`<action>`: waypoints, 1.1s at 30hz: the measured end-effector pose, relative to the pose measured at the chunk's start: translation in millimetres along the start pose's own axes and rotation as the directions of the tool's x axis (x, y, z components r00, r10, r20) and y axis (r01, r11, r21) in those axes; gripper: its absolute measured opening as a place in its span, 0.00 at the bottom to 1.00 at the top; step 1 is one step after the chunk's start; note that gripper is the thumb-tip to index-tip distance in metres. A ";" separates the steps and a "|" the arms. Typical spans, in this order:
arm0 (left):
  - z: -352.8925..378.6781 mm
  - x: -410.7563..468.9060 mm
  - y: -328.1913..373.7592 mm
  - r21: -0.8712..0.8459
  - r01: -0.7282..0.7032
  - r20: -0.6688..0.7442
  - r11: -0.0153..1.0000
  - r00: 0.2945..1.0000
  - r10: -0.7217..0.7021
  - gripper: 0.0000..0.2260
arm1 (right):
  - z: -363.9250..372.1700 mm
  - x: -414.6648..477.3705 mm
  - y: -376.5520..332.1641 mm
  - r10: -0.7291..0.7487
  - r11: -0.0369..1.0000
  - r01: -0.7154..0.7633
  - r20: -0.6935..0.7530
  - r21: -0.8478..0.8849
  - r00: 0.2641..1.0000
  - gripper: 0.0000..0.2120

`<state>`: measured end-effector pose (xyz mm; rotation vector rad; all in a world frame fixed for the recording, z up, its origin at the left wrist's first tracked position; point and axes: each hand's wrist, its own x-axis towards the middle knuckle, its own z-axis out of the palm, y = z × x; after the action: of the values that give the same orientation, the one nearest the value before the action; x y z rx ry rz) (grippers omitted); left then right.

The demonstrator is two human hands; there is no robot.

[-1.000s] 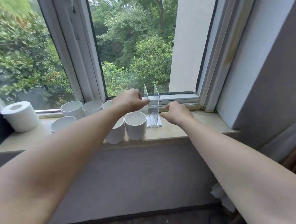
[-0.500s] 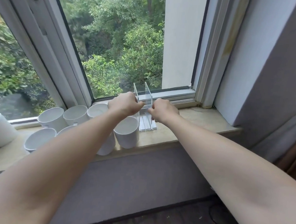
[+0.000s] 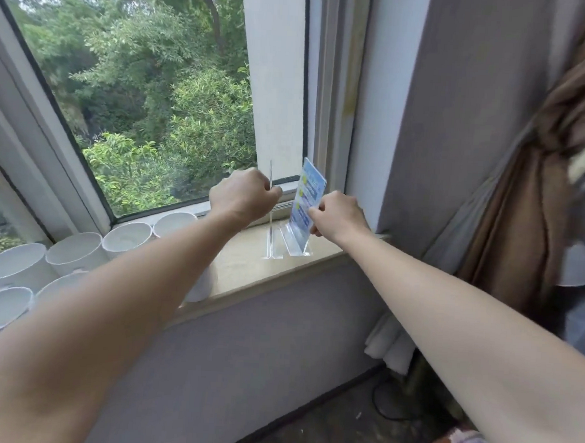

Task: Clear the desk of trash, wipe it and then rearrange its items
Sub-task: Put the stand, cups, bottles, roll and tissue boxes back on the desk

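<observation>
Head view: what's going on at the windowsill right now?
A person is handling two clear stands side by side on the windowsill. The left hand pinches the top of the bare stand. The right hand grips the edge of the leaning stand, which holds a blue leaflet. Rows of white cups sit to the left.

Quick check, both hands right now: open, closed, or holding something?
Left hand: closed, gripping the empty clear stand.
Right hand: closed, pinching the stand with the blue card.
</observation>
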<state>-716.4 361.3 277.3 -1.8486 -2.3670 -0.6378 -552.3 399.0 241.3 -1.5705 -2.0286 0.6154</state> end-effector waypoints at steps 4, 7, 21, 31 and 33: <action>17.8 -13.2 53.0 -0.026 -0.102 0.065 0.994 0.993 0.103 0.16 | -32.5 -35.6 46.0 0.119 0.993 -0.120 -0.058 -0.020 0.991 0.11; 36.5 -29.9 97.0 -0.095 -0.162 0.121 0.982 0.977 0.173 0.16 | -56.9 -63.6 86.4 0.190 0.979 -0.197 -0.116 -0.049 0.975 0.09; 135.4 -139.4 318.4 -0.250 -0.535 0.402 0.807 0.700 0.590 0.14 | -164.7 -218.3 274.1 0.595 0.780 -0.624 -0.262 -0.040 0.760 0.12; 201.9 -233.5 502.4 -0.279 -0.729 0.421 0.625 0.493 0.762 0.17 | -257.8 -345.5 429.1 0.824 0.499 -0.864 -0.347 0.067 0.448 0.10; 216.5 -249.1 534.9 -0.272 -0.747 0.419 0.606 0.475 0.774 0.17 | -270.7 -360.3 456.8 0.840 0.472 -0.876 -0.349 0.094 0.415 0.10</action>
<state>-102.2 314.0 152.3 -3.0448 -1.3312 -0.0910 35.6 168.9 126.1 -2.5710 -0.8364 0.4955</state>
